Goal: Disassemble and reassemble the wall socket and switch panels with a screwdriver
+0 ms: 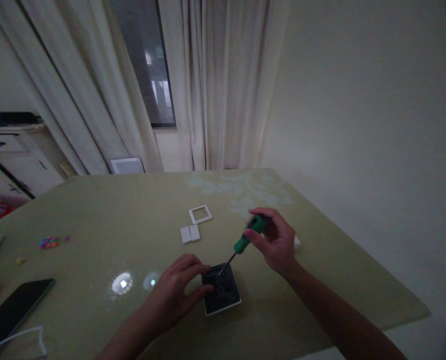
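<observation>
A dark square switch module with a white rim (223, 295) lies on the olive-green table (132, 210) near its front edge. My left hand (177, 287) rests on the module's left side, fingers curled against it. My right hand (277, 240) is closed round the handle of a green screwdriver (247, 237). The screwdriver's metal tip touches the module's upper edge.
A white square frame (200, 214) and two small white rocker caps (190, 233) lie behind the module. A dark phone (14, 309) with a white cable (20, 337) sits at the front left. Small coloured bits (50, 242) lie left. Curtains (223, 85) and a window stand behind.
</observation>
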A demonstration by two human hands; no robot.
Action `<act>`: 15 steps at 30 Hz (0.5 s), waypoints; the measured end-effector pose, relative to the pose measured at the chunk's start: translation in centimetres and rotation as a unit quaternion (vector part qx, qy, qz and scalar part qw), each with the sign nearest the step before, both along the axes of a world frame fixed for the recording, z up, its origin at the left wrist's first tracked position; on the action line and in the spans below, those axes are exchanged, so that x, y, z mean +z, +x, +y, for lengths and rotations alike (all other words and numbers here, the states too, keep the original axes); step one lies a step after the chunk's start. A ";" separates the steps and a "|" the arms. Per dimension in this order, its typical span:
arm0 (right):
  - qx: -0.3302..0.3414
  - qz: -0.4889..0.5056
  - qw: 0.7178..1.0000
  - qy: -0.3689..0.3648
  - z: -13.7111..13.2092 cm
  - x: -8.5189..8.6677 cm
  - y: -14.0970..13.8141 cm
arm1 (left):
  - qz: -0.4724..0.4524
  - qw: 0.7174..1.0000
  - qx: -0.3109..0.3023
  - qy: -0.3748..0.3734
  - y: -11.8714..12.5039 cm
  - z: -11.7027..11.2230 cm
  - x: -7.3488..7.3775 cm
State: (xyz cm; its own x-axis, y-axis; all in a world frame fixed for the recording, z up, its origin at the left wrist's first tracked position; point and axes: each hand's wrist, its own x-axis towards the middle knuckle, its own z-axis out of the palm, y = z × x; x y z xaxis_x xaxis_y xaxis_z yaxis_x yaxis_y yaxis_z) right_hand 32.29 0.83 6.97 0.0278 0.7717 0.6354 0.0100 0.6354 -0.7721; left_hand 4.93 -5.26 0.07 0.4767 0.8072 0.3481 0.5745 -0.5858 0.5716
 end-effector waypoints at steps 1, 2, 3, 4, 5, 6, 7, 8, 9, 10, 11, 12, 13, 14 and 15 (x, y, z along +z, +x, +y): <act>0.032 -0.034 0.998 0.032 0.1 1.0 -0.7 | -0.015 1.000 0.009 -0.012 0.0 -0.1 -0.4; 0.058 -0.065 0.994 0.069 0.2 1.9 -1.3 | -0.024 0.999 0.008 -0.027 0.1 -0.2 -0.8; 0.078 -0.097 0.987 0.103 0.3 2.8 -1.9 | -0.028 0.999 0.001 -0.041 0.2 -0.4 -1.2; 0.100 -0.126 0.978 0.133 0.5 3.5 -2.6 | -0.028 0.998 -0.008 -0.056 0.3 -0.6 -1.5; 0.126 -0.146 0.969 0.152 0.7 4.1 -3.1 | -0.028 0.997 -0.014 -0.070 0.4 -0.7 -1.9; 0.148 -0.160 0.962 0.162 0.8 4.4 -3.6 | -0.027 0.996 -0.017 -0.082 0.5 -0.8 -2.1; 0.165 -0.172 0.956 0.170 1.0 4.6 -4.1 | -0.026 0.995 -0.018 -0.092 0.6 -0.9 -2.3; 0.179 -0.183 0.951 0.172 1.1 4.5 -4.4 | -0.027 0.994 -0.017 -0.100 0.6 -0.9 -2.4; 0.190 -0.195 0.947 0.172 1.2 4.3 -4.7 | -0.032 0.994 -0.016 -0.106 0.6 -0.9 -2.4; 0.198 -0.206 0.943 0.172 1.3 4.0 -4.9 | -0.038 0.993 -0.018 -0.112 0.5 -0.9 -2.4; 0.207 -0.216 0.939 0.170 1.4 3.6 -5.0 | -0.046 0.992 -0.021 -0.119 0.4 -0.8 -2.4; 0.212 -0.223 0.937 0.167 1.4 3.3 -5.0 | -0.054 0.990 -0.022 -0.127 0.3 -0.8 -2.4; 0.215 -0.225 0.936 0.164 1.5 3.0 -5.0 | -0.061 0.989 -0.023 -0.136 0.2 -0.8 -2.4; 0.216 -0.226 0.936 0.161 1.5 2.7 -4.9 | -0.066 0.987 -0.023 -0.145 0.1 -0.8 -2.4; 0.214 -0.225 0.937 0.158 1.6 2.6 -4.9 | -0.071 0.986 -0.022 -0.152 0.0 -0.7 -2.4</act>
State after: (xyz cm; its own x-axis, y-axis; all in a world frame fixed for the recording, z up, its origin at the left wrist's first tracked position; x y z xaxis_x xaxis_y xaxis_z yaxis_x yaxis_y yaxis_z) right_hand 27.40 2.40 9.60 -0.5676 0.4222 0.7069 -0.0190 0.8516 -0.5239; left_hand 4.97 -6.01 -2.38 0.4778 0.8640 0.1585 0.4546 -0.3976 0.7970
